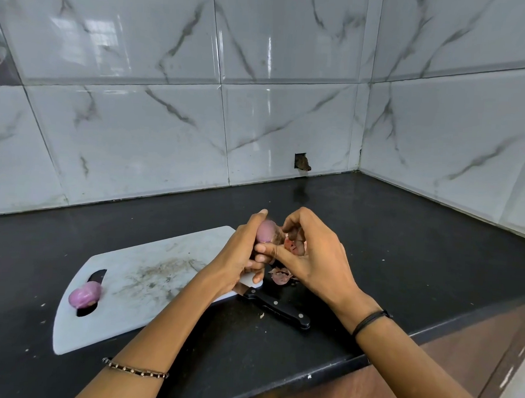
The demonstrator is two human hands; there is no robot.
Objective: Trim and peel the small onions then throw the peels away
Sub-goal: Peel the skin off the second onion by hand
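Note:
My left hand (243, 258) grips a small pink onion (265, 230) above the right end of the white cutting board (147, 284). My right hand (313, 253) touches it from the right, and its fingers pinch a piece of reddish-brown peel (295, 244) beside the onion. A peeled purple onion (85, 294) lies by the handle hole at the board's left end. Loose peels (281, 276) lie on the black counter just below my hands. A black-handled knife (277, 307) rests at the board's right edge, its blade hidden under my left hand.
The black counter (404, 252) runs back to marble-patterned tiled walls that meet in a corner at the right. A small hole (302, 162) breaks the tile at the counter line. The counter's front edge passes under my forearms, with brown cabinet fronts below.

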